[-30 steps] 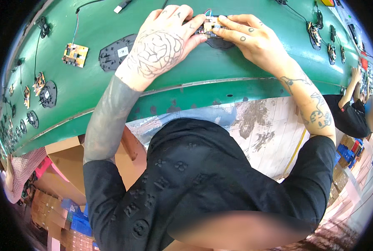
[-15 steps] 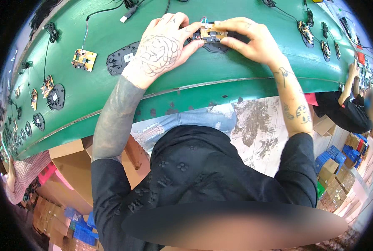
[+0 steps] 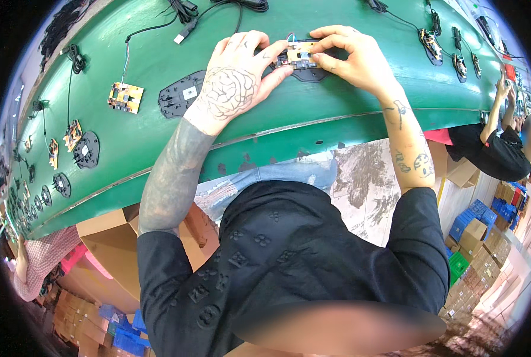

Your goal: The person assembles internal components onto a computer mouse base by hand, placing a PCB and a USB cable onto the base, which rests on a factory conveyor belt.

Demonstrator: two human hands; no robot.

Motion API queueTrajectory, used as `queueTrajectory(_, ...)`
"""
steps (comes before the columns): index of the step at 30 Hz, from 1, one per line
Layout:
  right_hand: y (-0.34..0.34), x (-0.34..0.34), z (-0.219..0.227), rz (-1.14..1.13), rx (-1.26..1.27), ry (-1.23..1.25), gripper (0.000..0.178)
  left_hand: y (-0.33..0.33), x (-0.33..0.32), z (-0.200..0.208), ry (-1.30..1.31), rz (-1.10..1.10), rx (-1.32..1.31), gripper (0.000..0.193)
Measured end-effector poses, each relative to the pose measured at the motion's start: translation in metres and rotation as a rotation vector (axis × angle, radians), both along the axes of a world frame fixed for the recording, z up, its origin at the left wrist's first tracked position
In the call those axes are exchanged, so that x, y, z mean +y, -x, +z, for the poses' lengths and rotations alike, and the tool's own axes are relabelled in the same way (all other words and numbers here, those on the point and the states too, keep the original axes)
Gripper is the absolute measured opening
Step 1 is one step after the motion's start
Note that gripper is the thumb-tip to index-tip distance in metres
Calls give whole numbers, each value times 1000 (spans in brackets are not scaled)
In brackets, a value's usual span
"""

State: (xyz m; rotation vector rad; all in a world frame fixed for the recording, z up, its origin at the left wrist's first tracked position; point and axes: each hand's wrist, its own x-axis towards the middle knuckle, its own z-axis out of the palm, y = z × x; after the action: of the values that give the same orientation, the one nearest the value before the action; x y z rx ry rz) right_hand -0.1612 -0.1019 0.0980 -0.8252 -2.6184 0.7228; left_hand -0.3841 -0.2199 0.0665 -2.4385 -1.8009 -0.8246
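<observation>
On the green work surface (image 3: 349, 98), an orange-brown circuit board (image 3: 302, 55) with black parts and thin coloured wires lies over a black plastic base plate (image 3: 311, 75). My left hand (image 3: 233, 77) grips the board's left end between thumb and index finger. From the other side, my right hand (image 3: 358, 62) pinches the right end, its fingertips on the board. How the board sits in the plate is partly hidden by my fingers. Left of my left wrist is another black base plate (image 3: 176, 98) with a white square, and beyond it a second circuit board (image 3: 125, 97) wired to a cable.
Black cables (image 3: 185, 9) lie along the far side. More boards and base plates, such as a round black plate (image 3: 87, 149), line the left; wired assemblies (image 3: 430, 46) line the right. Co-workers sit at both ends. A cardboard box (image 3: 108, 238) stands below the front edge.
My right index finger and thumb have drawn in onto the board's right part, where they were spread at its end before. The whole view has shifted slightly; the left hand keeps its grip.
</observation>
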Motion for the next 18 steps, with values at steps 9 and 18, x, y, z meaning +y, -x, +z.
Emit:
queueTrajectory(9,2,1,-1,-41,-44,20,16,-3,4,-4,-67,1,-51,39)
queueTrajectory(18,-2,-3,-9,-55,72,18,17,-3,3,-1,-72,-4,-108,36)
